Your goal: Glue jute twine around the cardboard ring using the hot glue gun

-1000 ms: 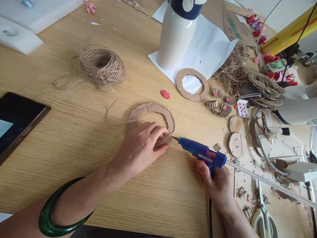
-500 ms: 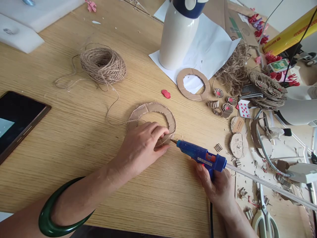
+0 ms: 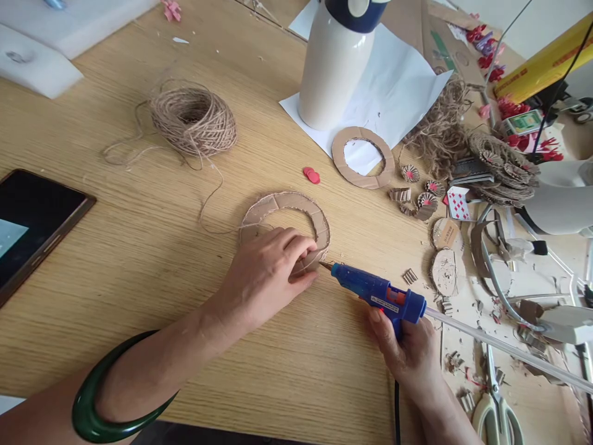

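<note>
My left hand [image 3: 266, 266] is closed on the near side of a cardboard ring [image 3: 294, 201] lying on the table, its fingers covering part of the rim. Thin twine [image 3: 217, 230] runs from a ball of jute twine [image 3: 192, 120] to the ring and passes under that hand. My right hand [image 3: 407, 355] grips a blue hot glue gun [image 3: 377, 290] by its handle, with a clear glue stick [image 3: 500, 349] sticking out of the back. The gun's metal tip is at the ring's right edge, close to my left thumb; whether it touches I cannot tell.
A white bottle [image 3: 336, 74] stands on paper beside a second cardboard ring [image 3: 340, 167]. Red paper discs [image 3: 312, 175] lie nearby. Scissors [image 3: 495, 402], cardboard scraps and coiled twine [image 3: 503, 167] crowd the right. A phone [image 3: 41, 228] rests at left.
Almost nothing differs. The view has shifted very slightly; both hands keep their hold, and the glue gun stays at the ring's edge.
</note>
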`<state>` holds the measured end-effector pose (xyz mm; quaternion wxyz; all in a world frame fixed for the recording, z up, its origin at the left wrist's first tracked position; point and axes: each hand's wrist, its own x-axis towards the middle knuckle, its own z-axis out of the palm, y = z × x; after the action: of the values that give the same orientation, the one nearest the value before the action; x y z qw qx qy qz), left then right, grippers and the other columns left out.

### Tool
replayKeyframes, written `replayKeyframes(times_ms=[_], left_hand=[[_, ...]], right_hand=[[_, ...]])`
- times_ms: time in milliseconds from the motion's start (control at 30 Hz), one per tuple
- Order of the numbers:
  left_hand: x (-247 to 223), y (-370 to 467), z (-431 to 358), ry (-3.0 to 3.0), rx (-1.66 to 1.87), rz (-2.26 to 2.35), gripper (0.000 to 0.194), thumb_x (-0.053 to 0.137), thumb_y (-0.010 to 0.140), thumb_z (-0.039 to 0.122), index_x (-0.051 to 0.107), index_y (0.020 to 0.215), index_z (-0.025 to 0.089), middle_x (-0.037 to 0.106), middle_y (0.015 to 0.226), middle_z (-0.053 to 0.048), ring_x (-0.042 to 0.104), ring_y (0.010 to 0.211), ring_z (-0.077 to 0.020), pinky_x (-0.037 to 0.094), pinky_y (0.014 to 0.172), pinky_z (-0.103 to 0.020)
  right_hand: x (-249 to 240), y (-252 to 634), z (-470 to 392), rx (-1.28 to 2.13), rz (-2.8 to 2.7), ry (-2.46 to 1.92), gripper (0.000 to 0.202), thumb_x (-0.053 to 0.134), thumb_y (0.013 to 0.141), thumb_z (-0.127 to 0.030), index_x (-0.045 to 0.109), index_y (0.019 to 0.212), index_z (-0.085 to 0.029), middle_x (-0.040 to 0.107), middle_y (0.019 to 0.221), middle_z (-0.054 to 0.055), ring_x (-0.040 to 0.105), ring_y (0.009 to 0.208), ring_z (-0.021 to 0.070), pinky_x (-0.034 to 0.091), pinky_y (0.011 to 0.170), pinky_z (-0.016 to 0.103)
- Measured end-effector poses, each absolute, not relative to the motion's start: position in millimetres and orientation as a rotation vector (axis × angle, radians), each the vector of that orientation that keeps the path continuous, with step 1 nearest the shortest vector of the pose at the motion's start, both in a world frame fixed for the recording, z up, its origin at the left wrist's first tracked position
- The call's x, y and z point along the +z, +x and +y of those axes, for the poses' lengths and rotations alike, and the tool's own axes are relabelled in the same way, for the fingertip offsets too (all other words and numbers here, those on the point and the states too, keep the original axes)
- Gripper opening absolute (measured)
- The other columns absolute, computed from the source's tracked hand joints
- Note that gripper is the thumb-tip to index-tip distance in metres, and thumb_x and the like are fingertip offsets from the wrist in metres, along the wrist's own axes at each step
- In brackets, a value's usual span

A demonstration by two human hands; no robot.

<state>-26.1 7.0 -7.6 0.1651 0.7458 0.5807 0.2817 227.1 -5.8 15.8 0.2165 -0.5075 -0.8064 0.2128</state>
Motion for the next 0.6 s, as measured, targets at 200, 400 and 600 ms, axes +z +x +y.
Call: replayKeyframes(times_ms=[200, 400, 600], left_hand=[[-2.0, -27.0, 7.3, 2.108, 0.755, 1.629, 0.027, 0.075, 0.081, 0.016, 0.063, 0.104, 0.017, 0.068, 0.093, -0.002, 0.065, 0.083, -0.0204, 0.051, 0.073, -0.033], [0.8, -27.8, 7.0, 2.097, 0.723, 1.62, 0.026, 0.071, 0.08, 0.015, 0.063, 0.105, 0.017, 0.068, 0.094, -0.002, 0.065, 0.083, -0.0206, 0.052, 0.074, -0.034], [-0.2, -27.9, 7.6, 2.108, 0.737, 1.62, 0.027, 0.071, 0.08, 0.014, 0.062, 0.105, 0.018, 0.068, 0.094, -0.002, 0.065, 0.082, -0.0203, 0.052, 0.073, -0.034]], right_hand=[[16.7, 225.7, -4.6, 0.588, -2.248, -1.423, 0.024, 0.055, 0.098, -0.027, 0.07, 0.084, -0.016, 0.049, 0.044, -0.005, 0.041, 0.037, 0.0108, 0.035, 0.042, 0.025], [19.5, 226.0, -4.9, 0.54, -2.266, -1.427, 0.026, 0.054, 0.098, -0.031, 0.07, 0.083, -0.016, 0.048, 0.045, -0.004, 0.041, 0.04, 0.0118, 0.036, 0.043, 0.025], [19.2, 225.0, -5.0, 0.578, -2.26, -1.403, 0.028, 0.055, 0.097, -0.029, 0.064, 0.073, -0.019, 0.047, 0.045, -0.004, 0.04, 0.041, 0.0116, 0.037, 0.045, 0.026]])
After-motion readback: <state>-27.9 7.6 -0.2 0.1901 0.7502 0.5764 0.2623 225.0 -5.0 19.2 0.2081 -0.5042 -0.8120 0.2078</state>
